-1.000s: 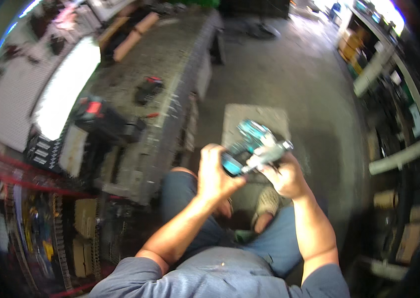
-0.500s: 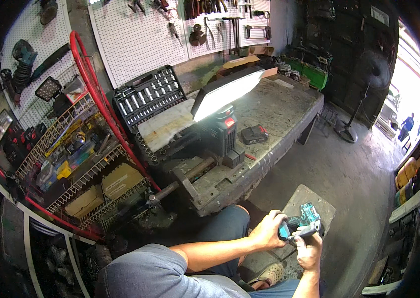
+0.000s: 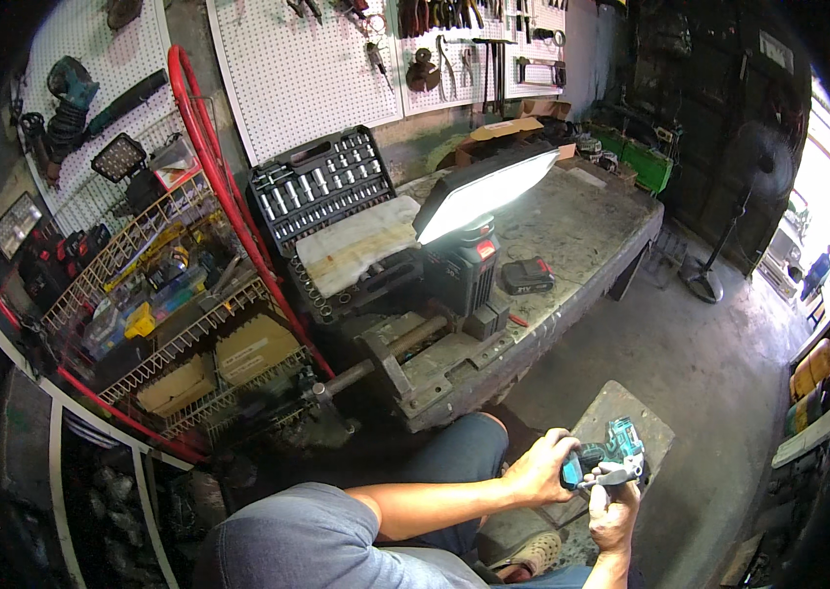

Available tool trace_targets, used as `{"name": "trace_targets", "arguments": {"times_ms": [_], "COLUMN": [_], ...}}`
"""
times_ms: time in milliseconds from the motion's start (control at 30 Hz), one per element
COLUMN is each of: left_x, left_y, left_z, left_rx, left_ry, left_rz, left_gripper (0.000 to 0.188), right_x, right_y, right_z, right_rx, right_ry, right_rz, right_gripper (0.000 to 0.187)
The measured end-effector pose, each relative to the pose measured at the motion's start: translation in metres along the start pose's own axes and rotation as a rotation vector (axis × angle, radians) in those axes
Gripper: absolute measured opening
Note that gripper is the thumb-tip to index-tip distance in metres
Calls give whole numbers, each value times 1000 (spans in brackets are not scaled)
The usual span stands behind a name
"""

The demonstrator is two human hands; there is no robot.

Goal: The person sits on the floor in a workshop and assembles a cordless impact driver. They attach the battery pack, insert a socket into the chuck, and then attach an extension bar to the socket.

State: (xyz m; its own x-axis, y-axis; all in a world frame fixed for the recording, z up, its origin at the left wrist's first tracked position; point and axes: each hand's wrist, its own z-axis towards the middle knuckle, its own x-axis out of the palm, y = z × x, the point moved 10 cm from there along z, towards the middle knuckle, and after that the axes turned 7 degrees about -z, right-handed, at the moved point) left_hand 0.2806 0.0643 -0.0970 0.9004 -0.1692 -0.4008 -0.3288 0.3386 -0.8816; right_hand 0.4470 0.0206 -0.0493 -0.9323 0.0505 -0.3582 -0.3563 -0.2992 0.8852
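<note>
A teal and black cordless power tool [image 3: 620,439], drill-like in shape, is held up low in the view, over a small stool-like board [image 3: 652,430]. My left hand [image 3: 541,467] is closed around its base end, beside the teal block [image 3: 571,471]. From below, my right hand [image 3: 613,517] pinches a grey elongated piece [image 3: 617,475] against the tool's near side. What kind of piece that is, and whether it is joined to the tool, I cannot tell. My fingers hide part of the tool's handle.
On the workbench [image 3: 592,226] stand a lit work lamp [image 3: 493,201], a black battery pack [image 3: 528,276], an open socket set [image 3: 322,187] and a vise [image 3: 386,368]. A red-framed wire rack [image 3: 238,285] is at left. A fan [image 3: 704,280] stands far right.
The whole view has shifted, so the bench and rack sit farther right and lower. Both hands keep hold of the tool and the grey piece, with little change in their grip.
</note>
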Motion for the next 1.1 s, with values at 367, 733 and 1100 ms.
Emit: {"name": "trace_targets", "arguments": {"times_ms": [367, 733, 1100], "left_x": [-1, -1, -3], "left_y": [-3, -2, -4], "left_z": [-1, -2, -3], "left_rx": [-13, -13, 15], "left_ry": [10, 16, -25], "left_rz": [14, 15, 8], "left_gripper": [82, 83, 81], "right_x": [-2, 1, 6], "right_y": [6, 23, 30], "right_z": [0, 0, -1], "right_rx": [-32, -137, -195], "right_ry": [30, 41, 95], "right_rz": [-80, -111, -215], "right_gripper": [27, 22, 29]}}
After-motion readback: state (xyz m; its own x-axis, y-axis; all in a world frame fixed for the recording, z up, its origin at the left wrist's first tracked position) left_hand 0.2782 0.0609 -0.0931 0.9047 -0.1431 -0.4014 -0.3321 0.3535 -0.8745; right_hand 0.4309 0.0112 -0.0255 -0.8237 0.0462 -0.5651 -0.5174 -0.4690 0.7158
